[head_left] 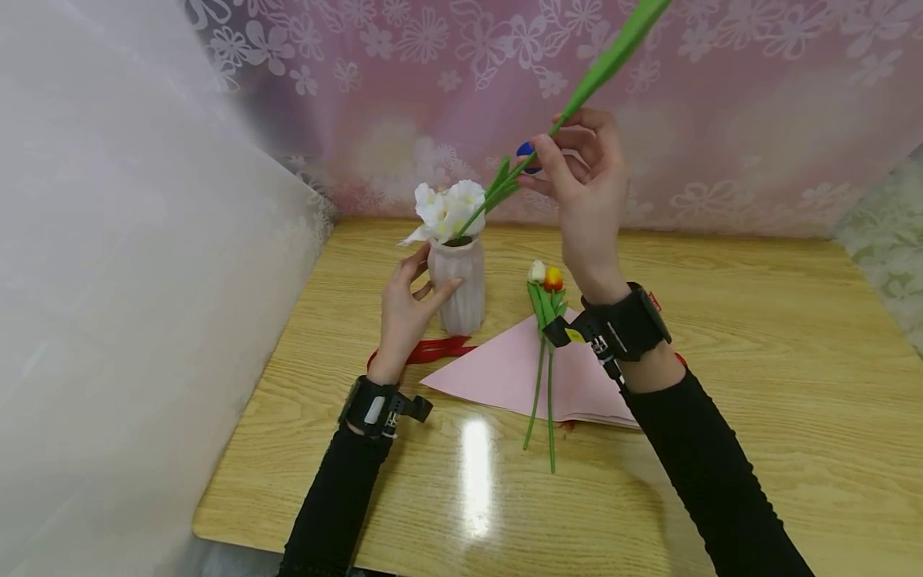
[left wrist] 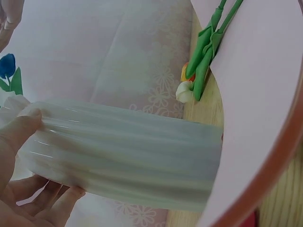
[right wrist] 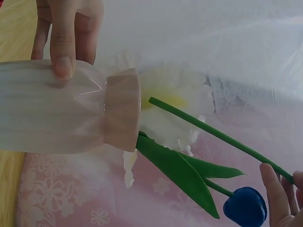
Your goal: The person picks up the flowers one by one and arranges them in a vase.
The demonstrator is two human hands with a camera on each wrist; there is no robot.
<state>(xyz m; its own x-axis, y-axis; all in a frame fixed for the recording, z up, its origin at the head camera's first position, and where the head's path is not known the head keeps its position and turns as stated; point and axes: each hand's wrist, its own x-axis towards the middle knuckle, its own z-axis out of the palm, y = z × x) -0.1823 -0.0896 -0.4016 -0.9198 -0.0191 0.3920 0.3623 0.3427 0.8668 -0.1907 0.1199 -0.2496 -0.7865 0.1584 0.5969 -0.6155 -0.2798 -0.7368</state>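
Note:
My left hand (head_left: 407,308) holds a pale ribbed vase (head_left: 465,292) near its top, thumb in front and fingers on the far side. White flowers (head_left: 450,207) and a blue tulip (right wrist: 245,207) with green leaves stand in the vase mouth. Above and to the right, my right hand (head_left: 587,188) pinches a green flower stem (right wrist: 213,132) between thumb and fingers. Its cut end lies in front of the white petals, just off the vase rim in the right wrist view. A long leaf (head_left: 613,64) on it runs up past the frame's top, and its bloom is out of sight.
Folded pink paper (head_left: 490,373) lies on the wooden table (head_left: 779,385). Across it rest a white tulip (head_left: 537,271) and an orange-yellow tulip (head_left: 553,279), stems towards me. Red ribbon (head_left: 441,348) lies beside the vase base. A flowered pink curtain (head_left: 721,144) hangs behind.

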